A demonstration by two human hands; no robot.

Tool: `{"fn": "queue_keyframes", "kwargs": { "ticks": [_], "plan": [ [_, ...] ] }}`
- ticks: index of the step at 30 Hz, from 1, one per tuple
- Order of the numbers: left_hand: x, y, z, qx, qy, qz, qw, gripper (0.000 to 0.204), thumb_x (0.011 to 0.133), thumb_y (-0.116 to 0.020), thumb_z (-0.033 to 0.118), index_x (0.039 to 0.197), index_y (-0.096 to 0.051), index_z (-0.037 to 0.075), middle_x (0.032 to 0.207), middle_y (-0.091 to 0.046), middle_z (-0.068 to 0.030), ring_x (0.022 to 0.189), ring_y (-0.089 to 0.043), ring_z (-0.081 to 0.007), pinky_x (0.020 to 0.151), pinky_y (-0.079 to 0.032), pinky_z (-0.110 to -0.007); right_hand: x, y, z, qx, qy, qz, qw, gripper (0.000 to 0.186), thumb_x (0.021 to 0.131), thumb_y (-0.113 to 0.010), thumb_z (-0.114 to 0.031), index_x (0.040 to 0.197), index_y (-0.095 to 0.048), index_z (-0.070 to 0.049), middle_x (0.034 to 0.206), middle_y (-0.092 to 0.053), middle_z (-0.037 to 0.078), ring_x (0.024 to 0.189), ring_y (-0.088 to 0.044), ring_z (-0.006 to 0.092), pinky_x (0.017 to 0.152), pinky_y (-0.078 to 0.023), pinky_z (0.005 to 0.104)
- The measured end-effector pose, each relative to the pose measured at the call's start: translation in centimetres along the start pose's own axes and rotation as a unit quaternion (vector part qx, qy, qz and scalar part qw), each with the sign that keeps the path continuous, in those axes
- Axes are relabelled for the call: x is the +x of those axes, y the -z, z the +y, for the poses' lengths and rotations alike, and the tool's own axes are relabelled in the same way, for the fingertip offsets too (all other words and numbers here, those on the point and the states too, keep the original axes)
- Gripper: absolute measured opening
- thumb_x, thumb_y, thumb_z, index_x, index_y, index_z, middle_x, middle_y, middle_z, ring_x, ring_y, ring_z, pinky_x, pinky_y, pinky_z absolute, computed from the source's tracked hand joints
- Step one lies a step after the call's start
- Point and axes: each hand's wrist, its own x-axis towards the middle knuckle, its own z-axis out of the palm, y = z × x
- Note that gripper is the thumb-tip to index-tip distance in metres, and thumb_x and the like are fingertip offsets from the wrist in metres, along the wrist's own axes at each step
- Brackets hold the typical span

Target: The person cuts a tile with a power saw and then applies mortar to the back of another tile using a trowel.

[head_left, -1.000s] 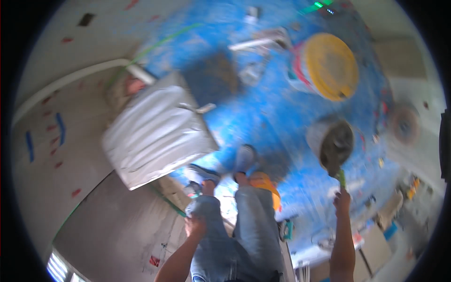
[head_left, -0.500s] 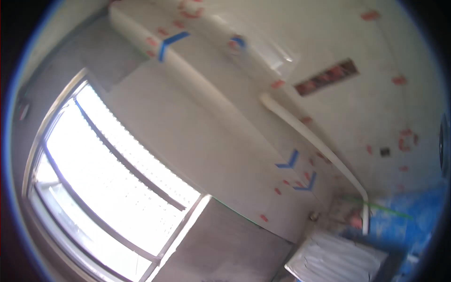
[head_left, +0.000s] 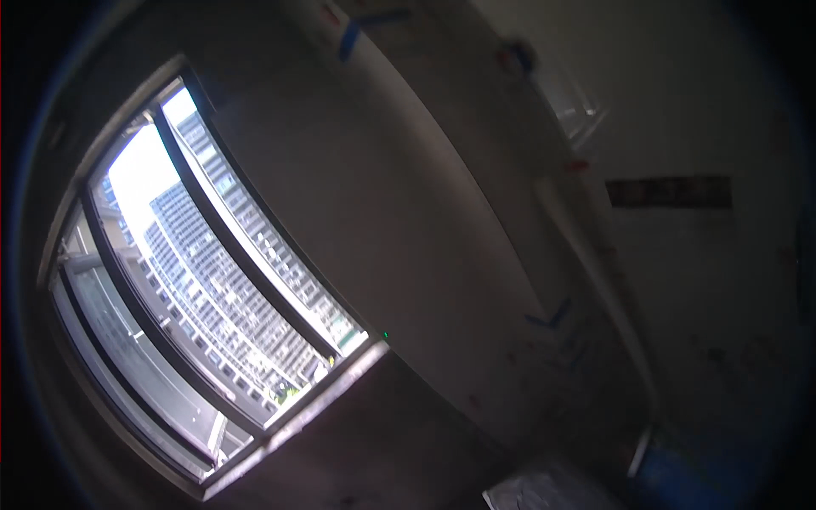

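Observation:
Neither my left hand nor my right hand shows in the head view, so what they hold or touch cannot be seen. The picture is tilted and most of the room looks dark against the bright window (head_left: pixel 225 246) at the left. Tall buildings stand beyond its panes. To the right of it runs a plain wall (head_left: pixel 340 195), with a long pale beam-like edge (head_left: pixel 450 157) slanting across.
Blue angled marks (head_left: pixel 548 316) lie along the beam. Farther right are a pale pipe (head_left: pixel 599 276) and a dark reddish strip (head_left: pixel 671 193). At the bottom sit a greyish flat-topped object (head_left: pixel 548 491) and a blue surface (head_left: pixel 701 476).
The view has shifted and turned slightly; the beam, pipe and reddish strip now lie farther right. The room appears much darker, and buildings now show through the window. No hand has come into view.

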Motion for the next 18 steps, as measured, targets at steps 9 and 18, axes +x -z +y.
{"fn": "queue_keyframes", "kwargs": {
  "ticks": [9, 18],
  "plan": [
    [4.6, -16.9, 2.1, -0.504, 0.203, -0.036, 0.839, 0.063, 0.089, -0.057, 0.061, 0.095, -0.065, -0.001, 0.081, -0.065, -0.0115, 0.071, -0.062, -0.0190, 0.063, -0.050, -0.034, 5.2, -10.8, -7.5, -0.367, 0.124, 0.032, 0.922, 0.053, 0.101, -0.046, -0.045, 0.129, -0.054, -0.001, 0.115, -0.065, 0.012, 0.094, -0.062, 0.0185, 0.080, -0.049, 0.0302],
    [7.0, -25.6, 12.4, -0.752, 0.300, -0.071, 0.582, 0.087, 0.095, -0.019, 0.072, 0.136, -0.051, 0.003, 0.126, -0.060, -0.0133, 0.117, -0.054, -0.0305, 0.102, -0.037, -0.048, 12.6, -12.2, -8.1, -0.523, 0.066, -0.097, 0.844, 0.075, 0.101, -0.035, -0.057, 0.139, -0.046, 0.006, 0.141, -0.051, 0.020, 0.133, -0.047, 0.0265, 0.111, -0.032, 0.0331]
  ]
}}
